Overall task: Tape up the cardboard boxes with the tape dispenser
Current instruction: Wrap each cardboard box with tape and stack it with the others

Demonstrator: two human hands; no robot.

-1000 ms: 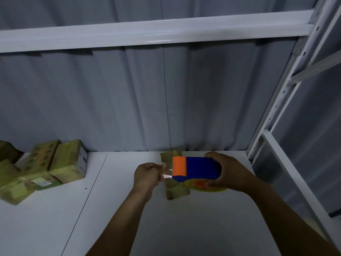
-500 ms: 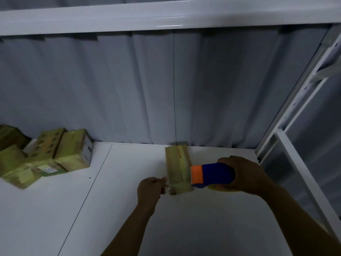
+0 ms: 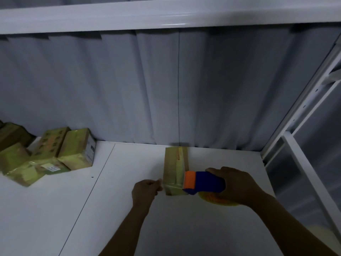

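Observation:
A small brown cardboard box (image 3: 174, 163) lies lengthwise on the white shelf (image 3: 120, 209), its far end near the back wall. My right hand (image 3: 238, 185) grips a blue tape dispenser (image 3: 204, 182) with an orange front, held against the box's near right corner. A yellow tape roll (image 3: 215, 199) shows under that hand. My left hand (image 3: 145, 191) is just left of the box's near end, fingers curled and pinching the clear tape end, which is hard to make out.
Several taped yellowish boxes (image 3: 55, 156) are piled at the shelf's far left. A grey corrugated wall (image 3: 166, 89) closes the back. A white beam (image 3: 166, 15) runs overhead, and white rack uprights (image 3: 302, 126) stand on the right.
Both hands dropped from mid-air to the box's near end. The dispenser moved right and down onto the box corner. My left hand kept its pinch.

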